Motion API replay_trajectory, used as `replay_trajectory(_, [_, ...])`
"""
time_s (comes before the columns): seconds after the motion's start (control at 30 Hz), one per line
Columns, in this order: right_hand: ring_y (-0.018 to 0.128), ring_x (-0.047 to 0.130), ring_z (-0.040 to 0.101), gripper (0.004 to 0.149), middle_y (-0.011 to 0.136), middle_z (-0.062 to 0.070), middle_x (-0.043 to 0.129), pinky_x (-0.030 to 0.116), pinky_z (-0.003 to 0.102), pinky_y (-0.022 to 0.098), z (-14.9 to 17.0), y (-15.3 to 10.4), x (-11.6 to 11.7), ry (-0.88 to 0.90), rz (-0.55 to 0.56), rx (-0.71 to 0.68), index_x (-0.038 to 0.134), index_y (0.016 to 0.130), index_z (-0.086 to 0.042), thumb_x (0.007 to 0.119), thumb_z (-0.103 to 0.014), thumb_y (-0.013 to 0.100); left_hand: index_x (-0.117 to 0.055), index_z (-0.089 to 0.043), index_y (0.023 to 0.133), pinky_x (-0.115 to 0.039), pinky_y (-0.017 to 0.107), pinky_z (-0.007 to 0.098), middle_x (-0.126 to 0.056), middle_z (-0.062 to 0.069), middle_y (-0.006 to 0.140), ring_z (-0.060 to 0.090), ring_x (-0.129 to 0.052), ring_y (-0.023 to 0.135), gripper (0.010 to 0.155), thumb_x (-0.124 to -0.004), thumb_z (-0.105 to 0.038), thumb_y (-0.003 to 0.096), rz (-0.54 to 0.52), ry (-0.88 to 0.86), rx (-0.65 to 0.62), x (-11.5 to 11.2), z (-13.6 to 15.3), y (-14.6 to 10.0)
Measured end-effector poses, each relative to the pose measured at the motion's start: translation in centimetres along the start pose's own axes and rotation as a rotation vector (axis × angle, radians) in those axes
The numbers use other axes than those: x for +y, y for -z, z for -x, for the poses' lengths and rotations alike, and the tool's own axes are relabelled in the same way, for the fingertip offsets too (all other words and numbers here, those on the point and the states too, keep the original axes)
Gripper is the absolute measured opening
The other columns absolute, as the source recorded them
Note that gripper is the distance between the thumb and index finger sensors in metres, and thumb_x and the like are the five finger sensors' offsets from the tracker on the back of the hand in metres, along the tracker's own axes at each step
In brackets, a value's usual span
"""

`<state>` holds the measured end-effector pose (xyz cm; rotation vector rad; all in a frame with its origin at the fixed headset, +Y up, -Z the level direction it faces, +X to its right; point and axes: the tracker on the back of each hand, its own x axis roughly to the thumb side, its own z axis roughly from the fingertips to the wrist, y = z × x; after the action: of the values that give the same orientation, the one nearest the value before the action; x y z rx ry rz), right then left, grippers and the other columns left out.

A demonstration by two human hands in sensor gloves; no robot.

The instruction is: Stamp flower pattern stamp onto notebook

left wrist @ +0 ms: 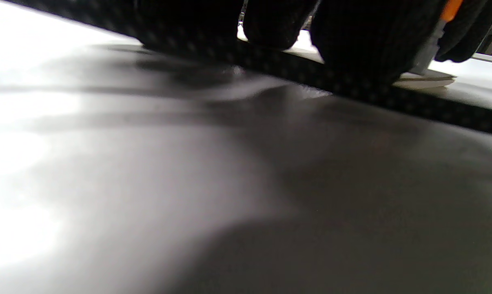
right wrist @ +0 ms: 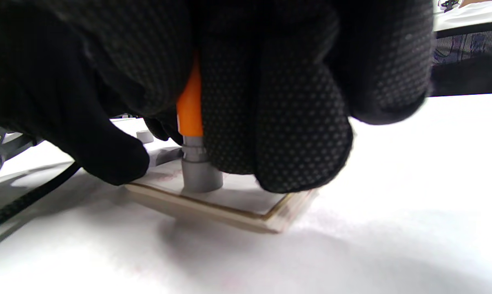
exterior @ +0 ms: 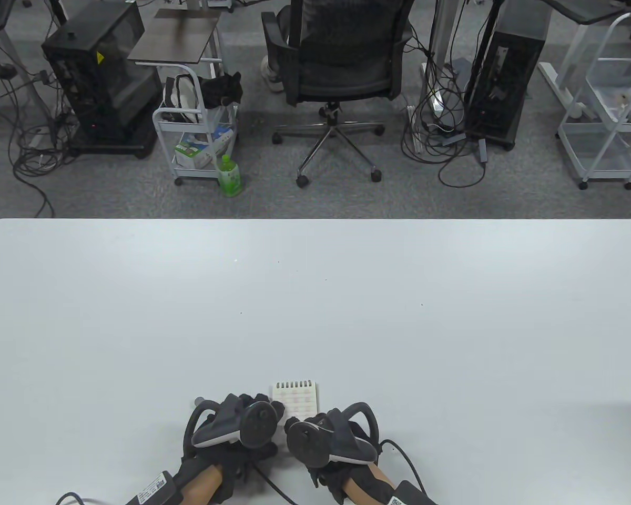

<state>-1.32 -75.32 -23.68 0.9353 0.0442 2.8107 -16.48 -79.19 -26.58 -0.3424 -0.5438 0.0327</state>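
A small spiral-bound notebook lies open near the table's front edge, between my two hands. My right hand grips an orange-and-grey stamp upright. The stamp's grey base presses on the notebook page. My left hand is beside the notebook's left edge. Its fingertips rest down on the table and the notebook's edge and grip nothing. In the left wrist view the stamp and notebook show at the top right. A gloved fingertip presses the notebook's near corner.
The white table stretches wide beyond the notebook. Behind its far edge stand an office chair, a small cart, a green bottle and computer towers on the floor. A black cable trails by my right hand.
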Motion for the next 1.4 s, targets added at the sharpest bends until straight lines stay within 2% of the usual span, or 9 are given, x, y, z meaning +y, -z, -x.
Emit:
replay_trajectory(0.43, [0.043,0.111,0.032,0.044,0.059,0.020,0.100,0.087,0.052,0.045,-0.5,0.1,0.4,0.012,-0.018,0.010,0.088,0.080,-0.012,0.088,-0.028,0.039,-0.052,-0.018,0.104,-0.049,0.063,0.064,-0.048,0.017,0.106,0.046,-0.052,0.092,0.075,-0.076,-0.048,0.0393,0.001,0.004,0.000,0.0,0.0,0.0])
replay_trajectory(0.9, [0.044,0.110,0.031,0.045,0.061,0.018,0.100,0.086,0.052,0.045,-0.3,0.1,0.3,0.013,-0.024,0.007,0.086,0.082,-0.015,0.087,-0.029,0.040,-0.052,-0.018,0.104,-0.049,0.063,0.064,-0.048,0.018,0.106,0.046,-0.052,0.092,0.075,-0.076,-0.048,0.0394,0.001,0.007,-0.004,0.0,0.0,0.0])
replay_trajectory(1.13, [0.044,0.110,0.031,0.046,0.062,0.016,0.100,0.085,0.052,0.045,0.3,-0.2,-0.4,0.016,-0.008,0.007,0.086,0.083,-0.015,0.087,-0.031,0.040,-0.052,-0.018,0.104,-0.049,0.063,0.064,-0.048,0.018,0.106,0.046,-0.052,0.092,0.075,-0.076,-0.048,0.0393,0.000,0.004,-0.005,-0.1,0.0,0.0])
replay_trajectory(1.23, [0.043,0.110,0.031,0.046,0.060,0.016,0.101,0.085,0.052,0.044,1.3,-0.3,-1.2,0.058,0.038,0.035,0.087,0.082,-0.013,0.088,-0.030,0.039,-0.052,-0.018,0.104,-0.049,0.063,0.064,-0.048,0.018,0.106,0.046,-0.052,0.092,0.075,-0.076,-0.048,0.0393,0.001,0.004,-0.004,-0.1,0.0,0.0])
replay_trajectory(1.4, [0.041,0.110,0.030,0.046,0.058,0.016,0.102,0.085,0.052,0.043,2.8,-0.8,-2.2,0.088,0.050,0.064,0.089,0.080,-0.012,0.091,-0.031,0.037,-0.052,-0.018,0.104,-0.049,0.063,0.064,-0.048,0.018,0.106,0.046,-0.052,0.092,0.075,-0.076,-0.048,0.0393,0.001,0.004,-0.004,-0.1,0.0,0.0])
